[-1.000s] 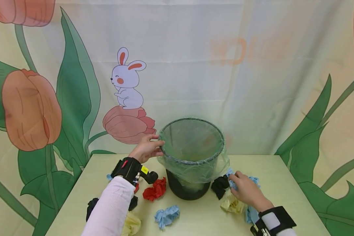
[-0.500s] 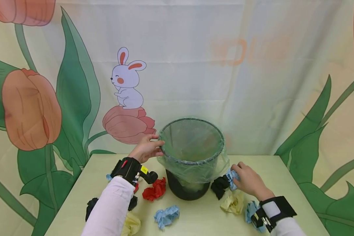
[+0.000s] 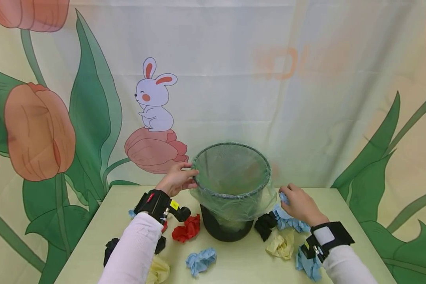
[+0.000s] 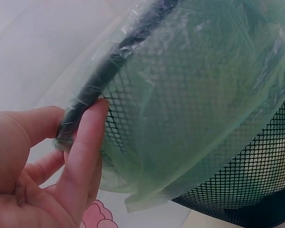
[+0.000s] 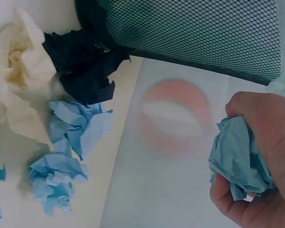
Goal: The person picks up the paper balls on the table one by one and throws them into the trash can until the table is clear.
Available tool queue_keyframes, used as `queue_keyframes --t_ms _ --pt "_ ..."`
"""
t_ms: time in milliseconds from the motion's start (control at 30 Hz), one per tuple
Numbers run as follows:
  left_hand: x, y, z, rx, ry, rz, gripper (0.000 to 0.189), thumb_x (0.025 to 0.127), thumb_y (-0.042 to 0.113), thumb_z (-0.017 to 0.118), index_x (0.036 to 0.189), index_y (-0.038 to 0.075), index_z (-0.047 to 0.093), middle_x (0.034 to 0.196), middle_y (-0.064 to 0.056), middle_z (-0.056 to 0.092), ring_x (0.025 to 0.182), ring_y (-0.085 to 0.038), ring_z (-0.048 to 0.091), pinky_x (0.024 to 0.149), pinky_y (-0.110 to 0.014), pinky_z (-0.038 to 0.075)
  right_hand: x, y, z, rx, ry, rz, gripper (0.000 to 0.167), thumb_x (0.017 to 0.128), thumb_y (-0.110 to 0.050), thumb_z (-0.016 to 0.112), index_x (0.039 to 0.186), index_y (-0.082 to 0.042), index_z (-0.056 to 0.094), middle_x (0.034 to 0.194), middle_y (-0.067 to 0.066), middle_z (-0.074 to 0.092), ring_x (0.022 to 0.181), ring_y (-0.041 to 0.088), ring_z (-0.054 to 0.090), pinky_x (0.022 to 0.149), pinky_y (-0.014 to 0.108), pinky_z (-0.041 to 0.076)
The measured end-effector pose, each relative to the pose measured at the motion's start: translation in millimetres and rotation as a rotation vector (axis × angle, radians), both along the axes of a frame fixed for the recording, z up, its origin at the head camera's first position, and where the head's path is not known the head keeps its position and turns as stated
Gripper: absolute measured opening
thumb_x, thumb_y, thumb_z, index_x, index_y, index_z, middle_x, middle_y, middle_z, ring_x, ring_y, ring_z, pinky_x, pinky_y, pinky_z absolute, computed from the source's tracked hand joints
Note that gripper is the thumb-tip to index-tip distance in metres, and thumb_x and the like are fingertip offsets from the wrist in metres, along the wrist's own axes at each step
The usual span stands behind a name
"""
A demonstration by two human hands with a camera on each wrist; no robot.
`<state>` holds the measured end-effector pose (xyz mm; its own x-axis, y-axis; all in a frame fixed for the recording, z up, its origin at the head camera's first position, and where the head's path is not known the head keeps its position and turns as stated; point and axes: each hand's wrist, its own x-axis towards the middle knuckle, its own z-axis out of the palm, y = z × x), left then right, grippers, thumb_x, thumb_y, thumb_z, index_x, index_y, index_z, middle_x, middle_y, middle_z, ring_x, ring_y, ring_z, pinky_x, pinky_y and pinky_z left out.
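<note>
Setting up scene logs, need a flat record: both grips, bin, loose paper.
left_grip: pinching the bin at its liner-covered rim
right_grip: holding a blue ball of crumpled paper, right of the bin
bin: upright, mesh, green liner folded over rim
bin_contents: unclear through liner and mesh
loose_left: red paper, others partly behind the left sleeve
loose_right: black paper, yellow paper, several blue pieces
surface: pale table

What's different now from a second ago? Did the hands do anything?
The right hand moved up, away from the table, and now grips some blue paper. I can't tell just when it took hold. The left hand still holds the bin, which stayed put.
</note>
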<state>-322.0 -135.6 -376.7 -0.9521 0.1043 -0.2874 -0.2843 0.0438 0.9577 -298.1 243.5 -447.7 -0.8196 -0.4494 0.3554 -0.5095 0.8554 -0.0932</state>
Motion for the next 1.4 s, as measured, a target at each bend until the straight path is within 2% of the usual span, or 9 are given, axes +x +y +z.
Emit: queue_keyframes --t_ms 367,633,933,1233,1400 --pt "1.0 0.6 1.3 0.009 0.003 -0.006 0.054 0.092 0.011 0.055 0.139 0.007 0.029 0.115 -0.013 0.043 0.069 -0.015 0.049 0.059 -0.021 0.055 -13.5 -4 21.2 -0.019 0.013 0.012 0.022 0.082 -0.009 0.064 0.103 -0.006 0.059 0.086 0.011 0.052 0.064 0.017 0.046 0.051 0.027 0.037" --pt "1.2 0.5 0.4 0.002 0.001 0.0 0.054 0.092 0.011 0.055 0.14 0.008 0.028 0.119 -0.013 0.042 0.071 -0.015 0.049 0.059 -0.021 0.055 -21.5 -8 39.7 -0.012 0.015 0.036 0.022 0.083 -0.008 0.063 0.104 -0.002 0.057 0.088 0.014 0.052 0.069 0.022 0.05 0.056 0.034 0.045" --pt "1.1 -0.7 1.4 -0.01 0.002 -0.004 0.053 0.092 0.012 0.056 0.138 0.008 0.03 0.113 -0.013 0.045 0.07 -0.015 0.052 0.061 -0.022 0.056 -27.8 -13 65.8 0.002 0.027 0.035 0.023 0.085 -0.009 0.06 0.107 -0.003 0.056 0.092 0.017 0.052 0.073 0.027 0.052 0.058 0.038 0.048" --pt "1.6 0.3 1.4 -0.012 0.003 -0.002 0.053 0.092 0.012 0.056 0.139 0.008 0.03 0.115 -0.013 0.044 0.073 -0.015 0.052 0.062 -0.022 0.056 -33.8 -25 89.1 0.042 0.115 0.083 0.022 0.085 -0.009 0.061 0.106 -0.003 0.056 0.092 0.015 0.052 0.07 0.025 0.05 0.056 0.035 0.044" --pt "1.8 0.4 1.1 -0.012 0.005 -0.002 0.053 0.092 0.013 0.055 0.139 0.008 0.03 0.118 -0.013 0.044 0.074 -0.015 0.052 0.062 -0.022 0.056 -33.0 -33 101.5 0.063 0.124 0.093 0.023 0.085 -0.01 0.061 0.106 -0.004 0.056 0.092 0.015 0.051 0.068 0.024 0.049 0.056 0.034 0.042"
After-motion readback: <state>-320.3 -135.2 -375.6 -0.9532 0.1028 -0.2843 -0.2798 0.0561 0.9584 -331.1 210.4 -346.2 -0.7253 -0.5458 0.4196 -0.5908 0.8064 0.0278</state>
